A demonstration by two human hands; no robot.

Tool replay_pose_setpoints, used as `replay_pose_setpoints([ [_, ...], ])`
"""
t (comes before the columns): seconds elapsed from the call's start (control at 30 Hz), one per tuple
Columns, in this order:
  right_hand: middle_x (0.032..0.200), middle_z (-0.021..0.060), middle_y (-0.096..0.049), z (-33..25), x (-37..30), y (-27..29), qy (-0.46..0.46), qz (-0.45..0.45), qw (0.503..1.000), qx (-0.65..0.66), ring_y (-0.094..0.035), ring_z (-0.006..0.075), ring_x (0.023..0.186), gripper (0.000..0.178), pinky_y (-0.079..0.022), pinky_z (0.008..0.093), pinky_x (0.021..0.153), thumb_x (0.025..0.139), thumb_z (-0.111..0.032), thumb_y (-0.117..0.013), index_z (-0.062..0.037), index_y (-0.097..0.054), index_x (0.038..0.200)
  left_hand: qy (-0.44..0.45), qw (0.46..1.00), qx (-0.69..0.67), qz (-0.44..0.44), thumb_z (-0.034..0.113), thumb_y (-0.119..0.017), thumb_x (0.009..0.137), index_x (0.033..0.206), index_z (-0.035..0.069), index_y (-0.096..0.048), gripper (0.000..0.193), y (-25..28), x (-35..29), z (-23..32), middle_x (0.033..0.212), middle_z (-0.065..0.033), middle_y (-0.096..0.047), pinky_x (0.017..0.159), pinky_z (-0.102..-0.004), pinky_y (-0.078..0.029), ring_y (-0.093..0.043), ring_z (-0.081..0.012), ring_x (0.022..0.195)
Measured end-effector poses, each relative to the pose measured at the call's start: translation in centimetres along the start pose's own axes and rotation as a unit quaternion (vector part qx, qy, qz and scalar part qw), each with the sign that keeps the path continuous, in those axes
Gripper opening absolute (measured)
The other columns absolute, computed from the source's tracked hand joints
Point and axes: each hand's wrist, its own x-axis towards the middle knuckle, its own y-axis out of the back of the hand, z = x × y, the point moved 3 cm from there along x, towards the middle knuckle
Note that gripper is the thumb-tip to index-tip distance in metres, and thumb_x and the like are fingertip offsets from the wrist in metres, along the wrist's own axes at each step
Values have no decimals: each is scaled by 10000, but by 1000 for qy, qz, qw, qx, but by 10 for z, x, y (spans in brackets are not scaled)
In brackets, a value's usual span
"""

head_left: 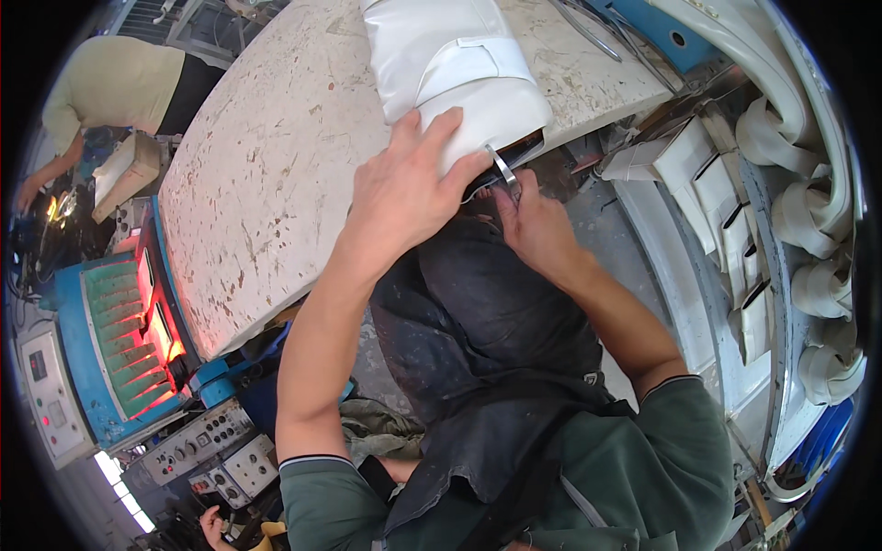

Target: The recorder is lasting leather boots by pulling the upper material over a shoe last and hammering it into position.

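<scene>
A stack of glossy white leather-like pieces lies at the table's near edge, with a curved, stitched flap on top. My left hand rests on its near end, fingers spread and thumb stretched toward the right along the edge. Beside that thumb, my right hand is closed round a small shiny metal tool. Its tip meets the lower edge of the white material, where something dark shows underneath. The tool's exact kind is hard to make out, since my fingers cover its lower part.
The worn white table has chipped paint. To the left stands a blue machine with a glowing red opening and control panels. White folded pieces and rolled white straps hang on the right. Another person bends at the far left.
</scene>
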Motion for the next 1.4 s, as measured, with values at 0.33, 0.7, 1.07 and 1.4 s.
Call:
replay_pose_setpoints([
  [0.33, 737, 59, -625, -35, -3, 76, 79, 200, 898, 385, -600, 150, 584, 394, -476, 318, 510, 1084, -352, -346, -15, -537, 1159, -40, 999, -35, -13, 383, -614, 925, 1286, 89, -533, 473, 4, 11, -17, 1170, -232, -602, 758, -514, -546, -664, -450, 880],
  [0.7, 712, 163, -627, -36, 20, 29, 17, 13, 973, 229, -652, 392, 667, 237, -485, 484, 590, 1054, -247, -429, -55, -556, 1001, -36, 994, -96, 32, 379, -644, 905, 1252, 63, -545, 480, -2, 10, -40, 1132, -185, -632, 750, -484, -544, -659, -419, 906],
  [1.07, 638, 121, -577, -39, 31, 24, 129, 38, 964, 230, -631, 315, 582, 260, -495, 405, 555, 1059, -244, -416, -35, -538, 964, -55, 965, -253, -36, 296, -681, 909, 1430, 64, -498, 599, 8, -9, -60, 1419, -213, -532, 1076, -381, -413, -517, -366, 1315],
  [1.4, 669, 91, -578, -34, 37, 7, 23, -70, 950, 302, -578, 190, 565, 401, -470, 335, 552, 1086, -312, -345, 9, -562, 983, 0, 973, -217, -73, 283, -668, 906, 1469, 78, -425, 647, 4, -14, -50, 1458, -250, -461, 1067, -398, -422, -518, -405, 1291],
])
